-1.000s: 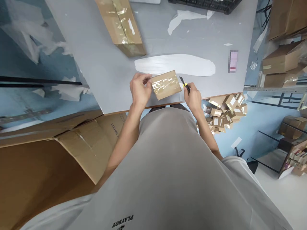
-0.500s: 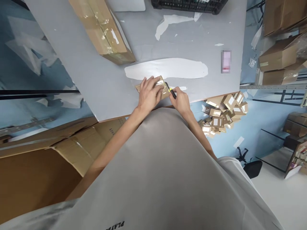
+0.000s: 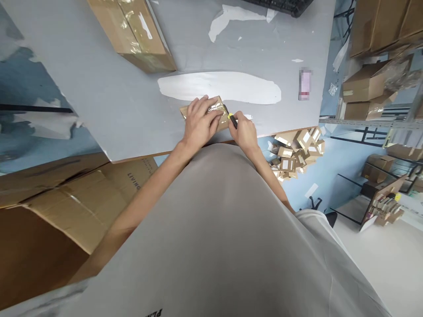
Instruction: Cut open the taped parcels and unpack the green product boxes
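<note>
Small taped box lay near counter edge; left hand spread flat over it, right hand gripped cutter at right end. Probably light, stiff, slick-taped; best held by sides.

The left hand lay over a small taped carton on the grey table, near a white patch; the right hand held a black-and-yellow cutter, its blade apparently touching the carton's edge.
</note>
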`<state>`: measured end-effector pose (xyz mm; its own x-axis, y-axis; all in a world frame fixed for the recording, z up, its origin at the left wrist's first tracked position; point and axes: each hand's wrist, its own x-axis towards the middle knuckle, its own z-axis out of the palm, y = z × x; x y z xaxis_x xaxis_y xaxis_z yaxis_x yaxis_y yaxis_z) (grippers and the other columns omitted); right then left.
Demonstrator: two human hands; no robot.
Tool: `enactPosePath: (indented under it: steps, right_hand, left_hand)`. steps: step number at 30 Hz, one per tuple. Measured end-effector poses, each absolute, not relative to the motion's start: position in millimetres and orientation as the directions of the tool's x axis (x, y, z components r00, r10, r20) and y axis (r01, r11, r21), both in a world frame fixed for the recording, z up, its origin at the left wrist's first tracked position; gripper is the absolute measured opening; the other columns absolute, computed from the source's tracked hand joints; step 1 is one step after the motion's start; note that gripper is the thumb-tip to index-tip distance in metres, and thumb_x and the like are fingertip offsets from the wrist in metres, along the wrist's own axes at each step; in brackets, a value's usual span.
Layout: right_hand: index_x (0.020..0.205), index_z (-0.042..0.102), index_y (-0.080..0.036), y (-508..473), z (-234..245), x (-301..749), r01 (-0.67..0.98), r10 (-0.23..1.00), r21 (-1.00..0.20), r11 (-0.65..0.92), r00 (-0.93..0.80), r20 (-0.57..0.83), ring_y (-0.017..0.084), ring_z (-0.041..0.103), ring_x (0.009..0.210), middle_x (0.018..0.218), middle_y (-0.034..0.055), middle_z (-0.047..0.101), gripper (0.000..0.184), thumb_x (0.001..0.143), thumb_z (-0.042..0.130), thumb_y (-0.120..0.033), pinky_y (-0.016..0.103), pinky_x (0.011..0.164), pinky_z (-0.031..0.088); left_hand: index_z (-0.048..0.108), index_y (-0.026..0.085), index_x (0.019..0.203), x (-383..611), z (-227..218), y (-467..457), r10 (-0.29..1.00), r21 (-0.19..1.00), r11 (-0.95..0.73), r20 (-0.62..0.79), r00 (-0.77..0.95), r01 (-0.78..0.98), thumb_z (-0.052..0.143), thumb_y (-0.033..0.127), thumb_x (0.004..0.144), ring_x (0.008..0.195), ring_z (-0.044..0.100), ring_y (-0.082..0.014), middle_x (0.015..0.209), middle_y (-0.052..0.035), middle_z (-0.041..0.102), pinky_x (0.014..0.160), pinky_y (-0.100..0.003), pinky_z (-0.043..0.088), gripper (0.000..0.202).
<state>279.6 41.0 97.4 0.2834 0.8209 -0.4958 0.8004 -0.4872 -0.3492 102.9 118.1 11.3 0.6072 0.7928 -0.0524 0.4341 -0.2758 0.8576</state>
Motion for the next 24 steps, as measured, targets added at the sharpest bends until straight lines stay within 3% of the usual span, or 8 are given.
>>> enactPosePath:
  steps: [9,18,24]
  right_hand:
    - [0.139,0.060,-0.021,47,100,272,0.841,0.811,-0.256,-0.477,0.308,-0.498,0.034,0.082,0.122,0.128,0.0169,0.083,0.025,0.128,0.045,-0.039,0.047,0.113,0.062]
    - [0.147,0.059,-0.020,60,126,256,0.880,0.756,-0.081,-0.467,0.351,-0.552,0.035,0.080,0.129,0.137,0.0180,0.081,0.030,0.129,0.041,-0.037,0.047,0.115,0.061]
    - [0.157,0.054,-0.017,70,137,238,0.889,0.726,0.004,-0.459,0.377,-0.575,0.038,0.079,0.134,0.143,0.0237,0.079,0.038,0.129,0.035,-0.034,0.054,0.117,0.063]
  left_hand:
    - [0.081,0.039,0.141,101,-2,118,0.762,0.861,-0.325,-0.008,0.648,0.393,0.055,0.061,0.120,0.176,0.050,-0.0402,0.179,-0.0045,0.066,0.147,-0.072,0.031,0.040]
    - [0.079,0.035,0.146,101,-1,119,0.756,0.890,-0.319,0.031,0.654,0.326,0.048,0.058,0.122,0.177,0.048,-0.0405,0.179,-0.0073,0.066,0.149,-0.071,0.030,0.045]
    - [0.078,0.034,0.144,103,-1,118,0.761,0.901,-0.307,0.038,0.648,0.308,0.048,0.055,0.122,0.178,0.049,-0.0399,0.178,-0.0080,0.067,0.150,-0.071,0.031,0.043]
